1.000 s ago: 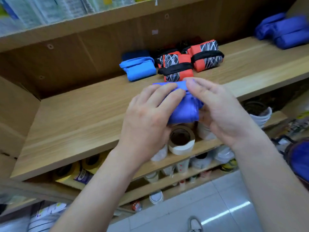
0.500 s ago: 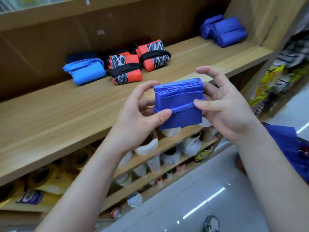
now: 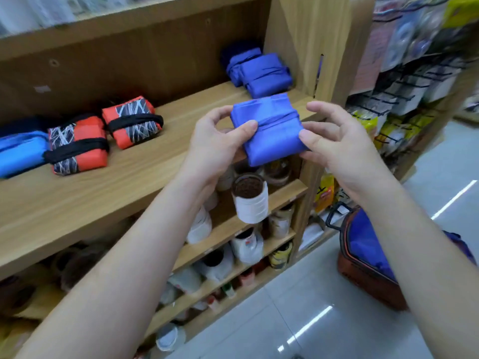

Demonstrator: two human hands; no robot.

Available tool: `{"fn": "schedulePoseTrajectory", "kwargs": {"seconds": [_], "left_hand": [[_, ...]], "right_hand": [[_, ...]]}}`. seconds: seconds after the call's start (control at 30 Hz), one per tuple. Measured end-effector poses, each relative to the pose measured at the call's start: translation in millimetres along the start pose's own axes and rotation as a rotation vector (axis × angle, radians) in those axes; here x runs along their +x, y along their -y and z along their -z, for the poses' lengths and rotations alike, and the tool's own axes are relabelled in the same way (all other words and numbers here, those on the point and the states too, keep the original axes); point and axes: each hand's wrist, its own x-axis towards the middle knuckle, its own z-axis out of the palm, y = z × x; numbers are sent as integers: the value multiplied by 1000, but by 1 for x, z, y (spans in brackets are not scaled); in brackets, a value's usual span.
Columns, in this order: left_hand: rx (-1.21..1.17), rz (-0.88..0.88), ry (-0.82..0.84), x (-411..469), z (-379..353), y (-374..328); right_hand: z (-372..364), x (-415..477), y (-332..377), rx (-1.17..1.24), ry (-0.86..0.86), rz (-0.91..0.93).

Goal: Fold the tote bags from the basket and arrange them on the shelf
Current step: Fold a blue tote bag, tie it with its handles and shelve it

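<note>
This is looking like a shop. Left of the left hand [image 3: 220, 143], folded stock is lying in neat groups on a long wooden shelf [image 3: 103, 182]: 2 orange bags [image 3: 77, 149] and a light-blue bag [image 3: 20, 151]. Beyond the blue bag [image 3: 272, 136] that both hands are pinching, a stack [image 3: 261, 71] of the same kind is sitting at the shelf's end. Below the hands, lower shelves [image 3: 290, 187] are carrying crowded rows of tape rolls [image 3: 250, 200] and small containers. Right of the right hand [image 3: 337, 146], packaged goods [image 3: 414, 29] are hanging on a hook rack [image 3: 404, 81], with yellow packets [image 3: 365, 124] underneath. Below that hand, a basket [image 3: 370, 281] is standing on a glossy tiled floor [image 3: 324, 294].
</note>
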Motion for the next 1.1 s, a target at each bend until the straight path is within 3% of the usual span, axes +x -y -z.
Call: {"fn": "schedulePoseTrajectory", "kwargs": {"seconds": [0.3,0.47,0.57,0.63,0.73,0.83,0.93,1.1], "left_hand": [[126,20,-42,102,-45,9],[588,-93,-41,134,-58,16],[748,-179,-48,143,-60,18],[761,-192,-47,148,-58,18],[628,-74,18,152,-50,11],[567,8,56,152,-45,5],[563,-55,21,151,-47,9],[664,-147,14,148,-46,11]], "right_hand": [[44,54,-29,-177,-129,-46],[43,91,-45,-421,-179,94],[43,102,-52,-647,-230,145],[42,105,-55,-724,-244,179],[41,113,-59,-849,-244,228],[42,118,-60,-807,-312,236],[39,117,-63,-713,-414,240],[51,95,-69,-521,-437,231]]}}
